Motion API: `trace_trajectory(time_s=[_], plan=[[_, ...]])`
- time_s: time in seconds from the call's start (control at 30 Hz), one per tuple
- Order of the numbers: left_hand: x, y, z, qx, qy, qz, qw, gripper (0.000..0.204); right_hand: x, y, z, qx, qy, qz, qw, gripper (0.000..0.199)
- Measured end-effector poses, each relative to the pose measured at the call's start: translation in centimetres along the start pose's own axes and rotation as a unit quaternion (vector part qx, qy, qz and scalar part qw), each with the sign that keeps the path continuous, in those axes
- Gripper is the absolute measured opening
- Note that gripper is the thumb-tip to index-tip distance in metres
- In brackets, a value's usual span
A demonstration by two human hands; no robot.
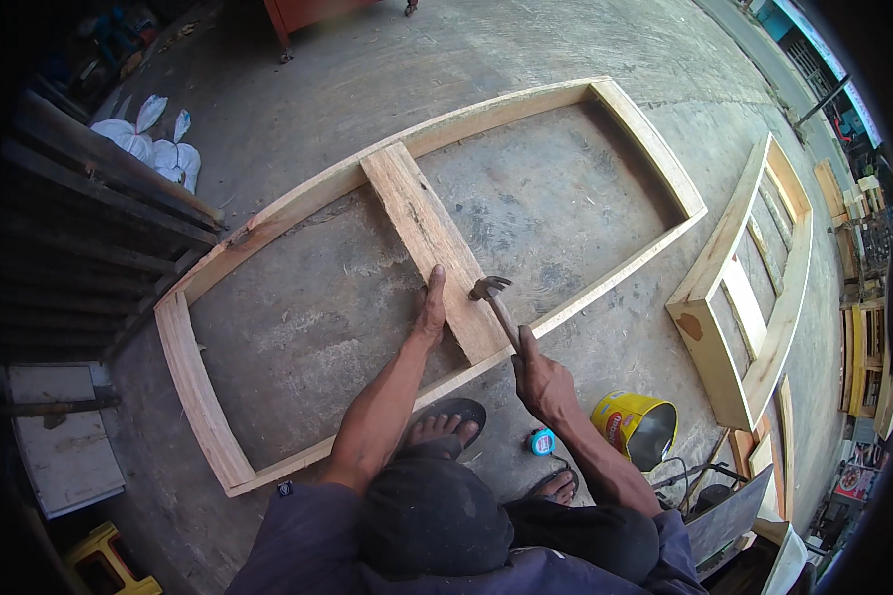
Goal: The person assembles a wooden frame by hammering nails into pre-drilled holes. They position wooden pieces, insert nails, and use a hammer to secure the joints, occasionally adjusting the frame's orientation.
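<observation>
A large rectangular wooden frame point(651, 149) of pale boards lies on the concrete floor in front of me. A wide, rough-faced wooden crossboard point(419, 210) spans its middle, from the far rail to the near one. My left hand point(432, 315) grips the left edge of this board near its close end, thumb along the top and the other fingers mostly hidden. My right hand point(546, 385) is closed around the handle of a claw hammer point(506, 319). The hammer's head is over the board's right edge, close to the near rail; whether it touches the wood I cannot tell.
A second wooden frame point(716, 266) with slats stands at the right. By my right foot are a blue tape measure point(541, 442) and a yellow can point(625, 421). White sacks point(159, 149) sit at the far left, near dark slatted timber point(89, 238). A red wheeled stand point(313, 14) is at the back.
</observation>
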State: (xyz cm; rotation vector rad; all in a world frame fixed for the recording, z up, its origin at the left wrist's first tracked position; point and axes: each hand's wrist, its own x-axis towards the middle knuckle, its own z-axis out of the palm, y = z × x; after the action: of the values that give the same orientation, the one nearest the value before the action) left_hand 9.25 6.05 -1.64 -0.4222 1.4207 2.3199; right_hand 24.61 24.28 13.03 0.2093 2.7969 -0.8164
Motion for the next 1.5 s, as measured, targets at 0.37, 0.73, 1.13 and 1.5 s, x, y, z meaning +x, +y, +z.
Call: trace_trajectory(time_s=[0.37,0.73,1.13,1.5], plan=[[-0.4,-0.6,-0.5,0.001,0.010,-0.049,0.999,0.093,-0.2,-0.2,-0.3,0.050,0.077,-0.048,0.995,0.051],[-0.1,-0.1,0.1,0.036,0.010,-0.020,0.999,0.097,-1.5,2.8,1.6,0.132,0.053,0.084,0.986,0.048],[-2.9,-0.1,1.9,0.024,0.013,-0.056,0.998,0.074,-11.7,10.3,0.8,0.056,0.225,0.222,0.947,0.028],[-7.5,0.7,4.0,0.020,0.027,-0.161,0.986,0.067,-15.0,29.5,1.8,-0.164,-0.066,0.287,0.941,0.021]])
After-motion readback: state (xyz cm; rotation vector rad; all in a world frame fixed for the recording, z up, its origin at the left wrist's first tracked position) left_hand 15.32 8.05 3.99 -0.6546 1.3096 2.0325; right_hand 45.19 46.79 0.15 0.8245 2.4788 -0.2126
